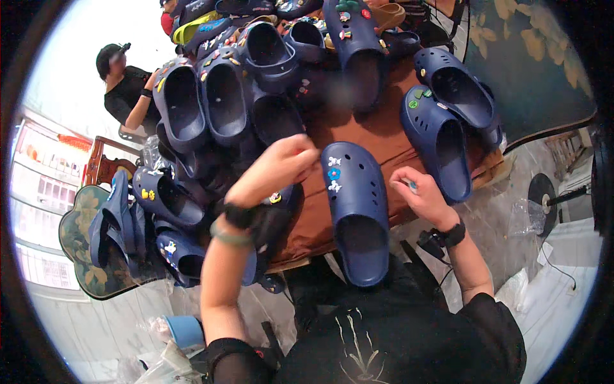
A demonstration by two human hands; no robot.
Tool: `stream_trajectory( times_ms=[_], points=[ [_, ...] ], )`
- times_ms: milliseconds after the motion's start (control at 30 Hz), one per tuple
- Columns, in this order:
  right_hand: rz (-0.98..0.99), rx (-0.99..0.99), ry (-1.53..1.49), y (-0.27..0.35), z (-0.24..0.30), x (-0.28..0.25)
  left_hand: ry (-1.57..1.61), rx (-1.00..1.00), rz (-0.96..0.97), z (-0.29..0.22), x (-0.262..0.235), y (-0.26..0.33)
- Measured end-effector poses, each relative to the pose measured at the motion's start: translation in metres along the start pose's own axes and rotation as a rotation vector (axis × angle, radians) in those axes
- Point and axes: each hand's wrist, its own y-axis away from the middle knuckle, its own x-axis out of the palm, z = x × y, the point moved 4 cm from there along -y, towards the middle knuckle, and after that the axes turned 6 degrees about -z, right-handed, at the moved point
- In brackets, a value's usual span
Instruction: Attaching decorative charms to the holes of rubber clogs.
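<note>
A navy clog (361, 185) rests on the front edge of the brown-covered table, toe pointing away, its heel end overhanging towards me. White figure charms and a blue flower charm sit in the holes on the left of its toe. My left hand (289, 161) is raised to the left of the toe, fingers curled together; whatever they may hold is hidden. To the right of the clog, my right hand (422, 195) pinches a small shoe charm (412, 186), pale blue and white, its shape too small to make out. Neither hand touches the clog.
Navy clogs with charms, such as an upright clog (182, 105), crowd the table's left and back. A pair of clogs (441, 137) lies at the right. Another person (131, 89) stands at the far left. A blue bucket (185, 331) and a fan (543, 192) are on the floor.
</note>
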Motion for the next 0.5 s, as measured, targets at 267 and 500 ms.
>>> stream_trajectory(
  times_ms=[267, 500],
  points=[
    [-0.110, 0.055, -0.038, -0.019, -0.029, 0.000, 0.237, -0.347, 0.028, 0.041, 0.061, -0.107],
    [-0.073, 0.207, -0.278, -0.034, -0.043, 0.004, 1.031, -0.235, 0.304, 0.059, 0.052, -0.108]
  ],
)
